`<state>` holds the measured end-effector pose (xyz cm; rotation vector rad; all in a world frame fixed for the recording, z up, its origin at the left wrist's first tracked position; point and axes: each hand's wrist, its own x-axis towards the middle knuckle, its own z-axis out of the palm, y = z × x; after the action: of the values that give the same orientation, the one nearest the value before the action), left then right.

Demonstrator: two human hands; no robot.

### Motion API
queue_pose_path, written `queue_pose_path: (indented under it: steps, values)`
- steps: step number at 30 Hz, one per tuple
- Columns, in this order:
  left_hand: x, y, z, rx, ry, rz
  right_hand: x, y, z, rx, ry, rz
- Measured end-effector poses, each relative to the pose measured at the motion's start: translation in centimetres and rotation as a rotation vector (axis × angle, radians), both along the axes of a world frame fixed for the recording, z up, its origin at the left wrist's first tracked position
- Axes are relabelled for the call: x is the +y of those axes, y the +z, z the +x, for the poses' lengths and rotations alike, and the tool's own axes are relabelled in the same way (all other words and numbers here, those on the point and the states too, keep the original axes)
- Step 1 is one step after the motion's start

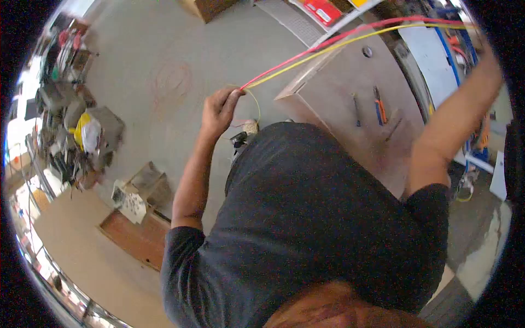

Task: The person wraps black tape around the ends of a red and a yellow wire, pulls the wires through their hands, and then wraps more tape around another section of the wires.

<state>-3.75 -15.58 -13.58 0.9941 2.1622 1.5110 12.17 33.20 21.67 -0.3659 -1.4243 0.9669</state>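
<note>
Floor (213,49), grey, the widest surface we see. Worktable (333,82), brown-topped, towards the person's right. Red wire (383,23) and yellow wire (383,31), which we find running side by side from hand to hand, partly across our view of the worktable. Left hand (220,108): fingers pinched around both wires. Right hand (482,44): blurred, at our view's edge, by the wires' other end; we cannot tell how its fingers stand. Pliers (380,109), orange-handled, lying on the worktable. Roll (367,52), ring-shaped, farther forward there.
</note>
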Motion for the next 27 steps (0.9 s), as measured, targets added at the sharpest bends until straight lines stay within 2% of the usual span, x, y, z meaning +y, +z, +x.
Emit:
queue_pose_path:
  steps: [1,3,5,6,7,8,9,11,12,13,14,15,17,19,21,22,23,24,25,26,27]
  values:
    - [-2.4,-1.1,-0.4,-0.004,0.033,-0.008,0.3,0.8,-0.6,0.019,0.038,0.024]
    - [-7.9,-2.8,-1.4,0.185,0.201,-0.14,1.6,1.3,-3.5,-0.035,0.094,0.08]
    - [-14.9,-3.5,-4.1,0.451,0.307,-0.355,2.1,1.4,-6.9,-0.118,0.146,0.219]
    - [-17.6,-2.2,-5.8,0.661,0.403,-0.258,1.7,1.2,-8.8,-0.157,0.176,0.291]
    - [-20.9,-1.2,-7.5,0.654,0.493,-0.12,-4.1,0.2,-11.0,-0.043,0.183,-0.054]
    - [-25.3,-0.2,-9.8,0.826,0.55,-0.185,-7.1,-1.4,-13.3,0.011,0.338,-0.129]
    - [-29.3,0.8,-11.2,0.774,0.543,-0.052,-9.6,-3.2,-15.5,0.067,0.493,-0.201]
    - [-37.4,3.9,-11.0,0.866,0.676,-0.356,-14.6,-5.8,-19.8,0.183,0.583,-0.284]
    - [-41.6,5.5,-10.4,0.956,0.718,-0.539,-14.1,-7.4,-22.2,0.151,0.488,-0.306]
    - [-43.6,7.3,-8.7,1.053,0.726,-0.648,-13.7,-8.4,-24.2,0.125,0.387,-0.324]
    - [-45.6,9.2,-7.0,1.152,0.735,-0.754,-14.8,-8.7,-25.1,0.161,0.404,-0.313]
    - [-45.2,11.9,-4.7,1.17,0.743,-0.726,-16.0,-9.1,-25.7,0.196,0.442,-0.382]
    - [-42.8,14.9,-0.6,0.973,0.734,-0.579,-17.7,-10.0,-26.8,0.234,0.515,-0.532]
    - [-45.0,11.4,0.6,1.064,0.667,-0.644,-19.2,-10.5,-27.2,0.238,0.623,-0.61]
    - [-43.5,6.9,2.1,0.901,0.656,-0.582,-17.2,-11.8,-29.8,0.144,0.689,-0.395]
    - [-42.5,3.9,2.5,0.887,0.666,-0.557,-16.4,-12.5,-31.9,0.237,0.673,-0.307]
    - [-43.1,0.5,3.6,0.548,0.645,-1.077,-20.4,-11.4,-30.5,0.102,0.632,-0.059]
    - [-42.2,-2.9,3.4,0.39,0.63,-0.862,-24.0,-10.5,-29.1,-0.044,0.588,0.061]
    - [-40.4,-5.3,3.3,0.286,0.652,-0.867,-27.0,-9.9,-28.2,-0.186,0.537,0.181]
    - [-38.0,-6.8,3.2,0.179,0.668,-0.874,-29.1,-9.8,-28.0,-0.199,0.654,0.153]
    - [-35.3,-7.6,2.4,0.235,0.727,-0.777,-31.0,-9.9,-27.7,-0.214,0.767,0.123]
